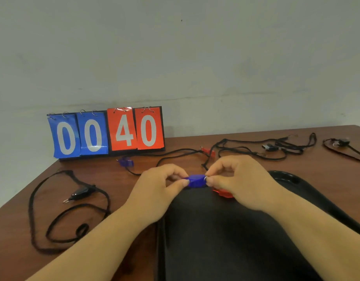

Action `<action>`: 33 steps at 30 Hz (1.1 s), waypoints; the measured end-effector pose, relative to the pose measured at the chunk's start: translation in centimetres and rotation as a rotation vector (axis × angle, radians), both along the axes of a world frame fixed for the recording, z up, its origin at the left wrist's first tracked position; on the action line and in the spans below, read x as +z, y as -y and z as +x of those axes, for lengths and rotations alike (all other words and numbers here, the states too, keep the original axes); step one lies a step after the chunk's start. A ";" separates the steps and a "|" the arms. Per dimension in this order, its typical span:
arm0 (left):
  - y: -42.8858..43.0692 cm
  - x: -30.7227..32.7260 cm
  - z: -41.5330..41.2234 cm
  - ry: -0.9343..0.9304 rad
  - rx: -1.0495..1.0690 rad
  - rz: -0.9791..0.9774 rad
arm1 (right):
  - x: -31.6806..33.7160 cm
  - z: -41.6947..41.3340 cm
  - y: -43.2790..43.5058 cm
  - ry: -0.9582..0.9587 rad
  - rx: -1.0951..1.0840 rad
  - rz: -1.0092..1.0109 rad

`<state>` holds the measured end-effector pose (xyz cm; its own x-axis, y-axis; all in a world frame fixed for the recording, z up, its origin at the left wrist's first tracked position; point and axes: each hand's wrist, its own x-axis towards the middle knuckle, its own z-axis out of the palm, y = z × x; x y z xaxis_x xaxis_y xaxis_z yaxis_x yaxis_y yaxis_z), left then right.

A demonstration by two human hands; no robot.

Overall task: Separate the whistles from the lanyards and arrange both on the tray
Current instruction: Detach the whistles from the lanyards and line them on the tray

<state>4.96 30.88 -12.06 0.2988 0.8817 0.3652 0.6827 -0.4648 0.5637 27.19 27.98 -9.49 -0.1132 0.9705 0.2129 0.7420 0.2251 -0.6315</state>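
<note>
Now the blue whistle is held just above the far edge of the black tray, between both hands. The left hand pinches its left end with thumb and curled fingers. The right hand pinches the small metal ring at the other end, fingers bent and close together. A black lanyard runs away from the right fingers over the table, so I judge it is joined to this ring.

The step in hand seems to be freeing this whistle from its cord. The next move calls for a firm hold on the whistle body while the ring is worked open. This is delicate, because the ring is small and could slip.

A red whistle lies on the tray just under the right hand, with no cord that I can see. On the table a second blue whistle and a black whistle lie with their cords attached, so much of the task remains. A flip scoreboard stands by the wall.
</note>
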 end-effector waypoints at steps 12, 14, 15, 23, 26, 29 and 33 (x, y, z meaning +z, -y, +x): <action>1.8 1.2 0.4 0.203 0.011 -0.040 | -0.8 1.4 -0.1 0.418 0.083 -0.136; 2.0 1.0 0.5 0.133 -0.009 -0.024 | -0.8 1.5 -0.2 0.403 0.085 -0.142; 2.1 0.8 0.6 0.074 -0.014 -0.007 | -0.8 1.5 -0.2 0.392 0.085 -0.146; 2.0 1.1 0.9 -0.404 -0.145 -0.106 | -1.1 1.4 -0.2 0.424 0.111 -0.126; 1.8 1.2 0.4 -0.485 -0.169 -0.092 | -1.3 1.5 -0.2 0.422 0.117 -0.128; 1.6 1.4 -0.5 -0.500 -0.167 -0.098 | -1.3 1.5 -0.3 0.403 0.117 -0.126; 1.4 1.8 -2.0 -0.575 -0.123 -0.122 | -1.3 1.3 -0.1 0.372 0.128 -0.146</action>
<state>2.97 29.50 -10.28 0.5208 0.8536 0.0128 0.8394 -0.5147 0.1743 28.48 28.11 -10.78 -0.2785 0.9604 -0.0037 0.8974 0.2588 -0.3573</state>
